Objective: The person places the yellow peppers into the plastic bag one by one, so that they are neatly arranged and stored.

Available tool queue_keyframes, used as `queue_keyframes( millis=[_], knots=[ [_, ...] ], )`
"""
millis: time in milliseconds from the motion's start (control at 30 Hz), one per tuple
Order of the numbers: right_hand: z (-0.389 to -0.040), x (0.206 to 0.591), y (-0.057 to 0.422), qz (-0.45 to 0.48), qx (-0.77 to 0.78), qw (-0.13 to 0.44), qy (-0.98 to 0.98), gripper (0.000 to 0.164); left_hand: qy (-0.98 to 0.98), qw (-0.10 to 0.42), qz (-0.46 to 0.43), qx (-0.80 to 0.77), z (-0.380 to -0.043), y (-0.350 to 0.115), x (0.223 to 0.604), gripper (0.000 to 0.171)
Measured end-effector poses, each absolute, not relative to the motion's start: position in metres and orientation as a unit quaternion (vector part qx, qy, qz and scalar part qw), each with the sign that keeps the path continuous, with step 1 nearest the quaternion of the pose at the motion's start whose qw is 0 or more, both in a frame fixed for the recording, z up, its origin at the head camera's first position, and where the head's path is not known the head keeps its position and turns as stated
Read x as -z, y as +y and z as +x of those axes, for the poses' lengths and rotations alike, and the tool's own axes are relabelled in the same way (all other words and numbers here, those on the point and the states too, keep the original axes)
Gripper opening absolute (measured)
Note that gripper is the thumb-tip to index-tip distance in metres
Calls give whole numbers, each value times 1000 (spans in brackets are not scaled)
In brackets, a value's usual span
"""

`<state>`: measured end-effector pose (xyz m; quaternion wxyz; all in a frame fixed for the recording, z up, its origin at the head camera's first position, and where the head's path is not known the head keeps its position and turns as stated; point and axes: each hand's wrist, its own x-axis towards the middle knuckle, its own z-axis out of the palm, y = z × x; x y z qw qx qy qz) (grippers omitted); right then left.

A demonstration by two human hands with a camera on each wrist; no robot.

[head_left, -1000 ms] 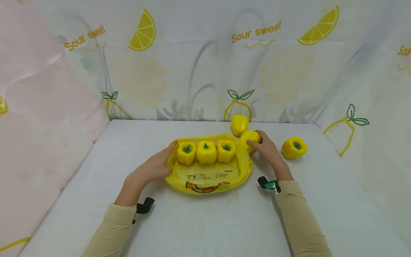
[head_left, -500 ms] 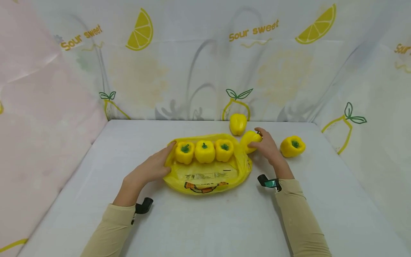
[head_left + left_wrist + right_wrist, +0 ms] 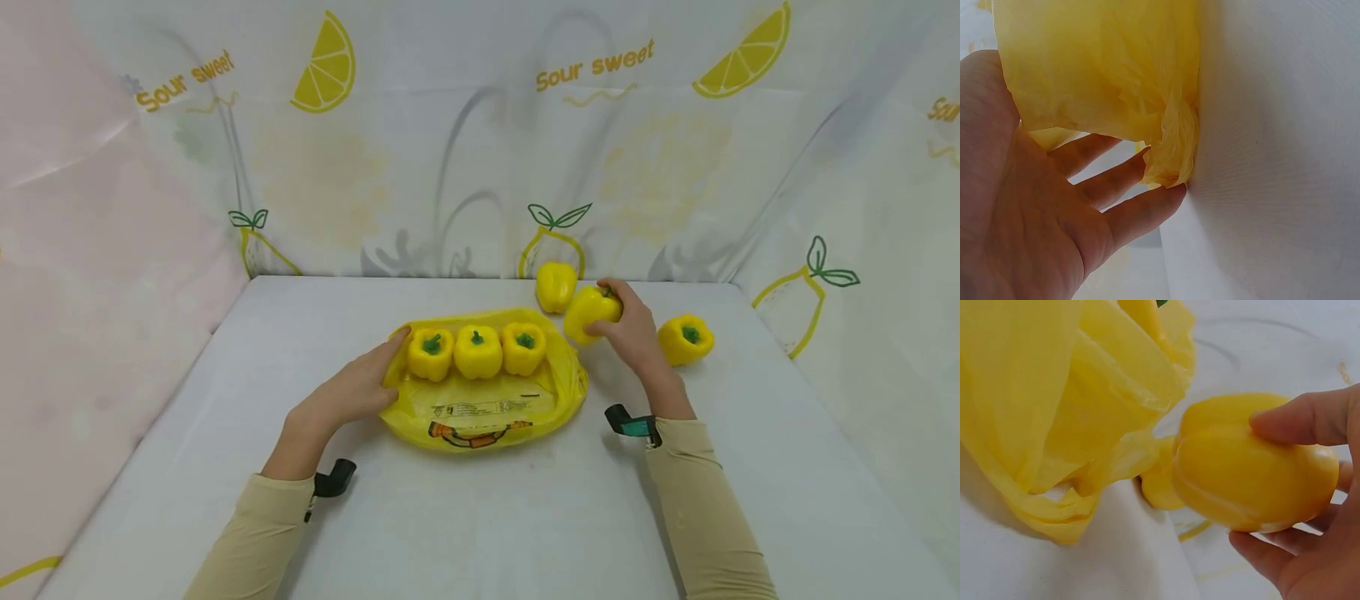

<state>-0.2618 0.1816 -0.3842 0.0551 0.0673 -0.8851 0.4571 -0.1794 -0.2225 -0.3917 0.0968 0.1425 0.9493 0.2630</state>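
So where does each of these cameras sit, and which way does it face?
Head: worn on the head, looking forward and down over the table; the left hand, right hand and both sleeves show.
Left wrist: worn on the left wrist, facing the bag where that hand touches it; palm and fingers show.
Right wrist: worn on the right wrist, facing the pepper that hand holds; thumb and fingers show.
Shared: the head and right wrist views both show the held pepper and the bag.
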Motion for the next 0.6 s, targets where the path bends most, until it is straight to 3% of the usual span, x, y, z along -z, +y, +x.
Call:
queue_keyframes(
  millis=[300,600],
  knots=[
    [-254,371,174,117,-453,107,-878,67,948,100,140,-267,-180,-223,391,90],
    [-238,352,161,170,-449,99,-872,65,948,99,144,-265,-182,-224,394,90]
  ],
)
